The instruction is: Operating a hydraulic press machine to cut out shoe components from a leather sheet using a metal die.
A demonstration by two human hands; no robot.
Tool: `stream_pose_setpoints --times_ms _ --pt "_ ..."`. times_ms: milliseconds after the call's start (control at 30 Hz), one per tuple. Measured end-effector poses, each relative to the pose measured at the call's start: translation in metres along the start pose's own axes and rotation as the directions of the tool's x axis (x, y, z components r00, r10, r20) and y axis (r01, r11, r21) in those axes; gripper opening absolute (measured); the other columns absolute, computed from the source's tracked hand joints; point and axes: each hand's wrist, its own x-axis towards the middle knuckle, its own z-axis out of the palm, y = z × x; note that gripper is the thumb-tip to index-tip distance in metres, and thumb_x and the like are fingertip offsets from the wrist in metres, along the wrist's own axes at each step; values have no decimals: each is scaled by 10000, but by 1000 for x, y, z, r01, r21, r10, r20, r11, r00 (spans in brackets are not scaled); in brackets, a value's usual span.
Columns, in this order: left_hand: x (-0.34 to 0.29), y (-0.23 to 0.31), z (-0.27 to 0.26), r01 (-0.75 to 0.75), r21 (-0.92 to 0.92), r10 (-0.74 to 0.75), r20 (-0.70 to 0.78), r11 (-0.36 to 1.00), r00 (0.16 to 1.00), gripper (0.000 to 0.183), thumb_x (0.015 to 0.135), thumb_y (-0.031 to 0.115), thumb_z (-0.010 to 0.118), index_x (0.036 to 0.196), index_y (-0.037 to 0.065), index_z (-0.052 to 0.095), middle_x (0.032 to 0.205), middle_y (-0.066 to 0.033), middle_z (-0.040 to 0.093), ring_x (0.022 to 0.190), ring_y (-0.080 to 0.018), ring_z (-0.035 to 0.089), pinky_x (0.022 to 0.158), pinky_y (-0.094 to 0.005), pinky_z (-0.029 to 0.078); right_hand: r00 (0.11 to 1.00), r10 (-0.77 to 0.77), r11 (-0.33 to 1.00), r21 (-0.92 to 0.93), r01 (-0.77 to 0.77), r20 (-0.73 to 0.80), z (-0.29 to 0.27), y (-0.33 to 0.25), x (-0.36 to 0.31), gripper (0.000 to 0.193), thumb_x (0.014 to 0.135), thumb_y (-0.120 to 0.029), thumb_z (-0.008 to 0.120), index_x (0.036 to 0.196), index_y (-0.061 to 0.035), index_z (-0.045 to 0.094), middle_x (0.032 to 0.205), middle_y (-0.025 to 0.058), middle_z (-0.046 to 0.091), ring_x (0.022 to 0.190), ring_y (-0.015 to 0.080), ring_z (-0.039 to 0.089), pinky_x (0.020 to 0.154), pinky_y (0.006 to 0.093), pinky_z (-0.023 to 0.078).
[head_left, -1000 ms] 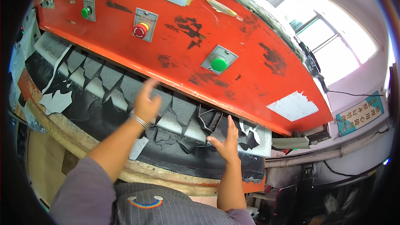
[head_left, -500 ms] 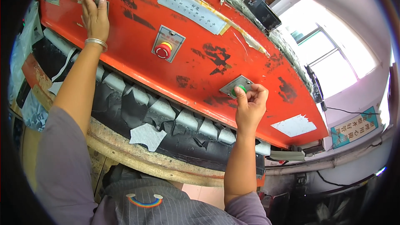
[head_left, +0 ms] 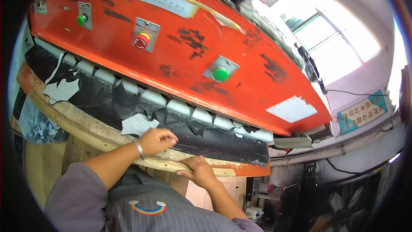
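My left hand, with silver bangles at its wrist, hangs over the machine's front ledge with its fingers curled in and nothing visible in them. Just beyond it lies a pale grey leather scrap on the black bed. My right hand rests at the worn wooden edge board, thumb and fingers apart. Above the bed is the red machine panel, carrying a green push button at the right, another green button at the left, and a red emergency stop button between them.
Black leather scraps lie along a row of white blocks under the panel. A second pale scrap is at the left. A clear plastic bag hangs below the ledge's left end. Pipes run along the right wall.
Both hands have left the panel and come down to the front ledge. The green buttons they covered are now exposed. The view has shifted, with the panel appearing further left.
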Motion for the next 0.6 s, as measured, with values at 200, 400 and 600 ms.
stream_pose_setpoints --times_ms 200,400,600 --pt "14 0 28 329 -58 -282 389 943 877 393 927 247 584 1249 24 552 944 -52 658 725 -57 542 679 -202 453 979 -27 998 -67 14 -201 18 15 -18 510 777 -504 665 914 -13 677 861 163 623 859 316 573 762 387 477" --pt "21 -14 23 530 -295 -366 462 795 807 368 965 240 511 1222 -20 560 993 -102 645 741 -90 562 702 -215 470 992 -79 996 35 83 -100 4 33 -14 430 842 -426 624 939 -10 673 891 169 651 864 326 589 780 412 482" --pt "11 -8 60 513 -560 -295 436 650 850 391 954 215 513 1238 -54 520 1084 -190 643 718 -199 677 598 -256 542 993 -39 993 106 51 -114 -50 72 -4 489 805 -441 669 1096 -50 641 1027 165 658 1030 337 577 839 412 486"
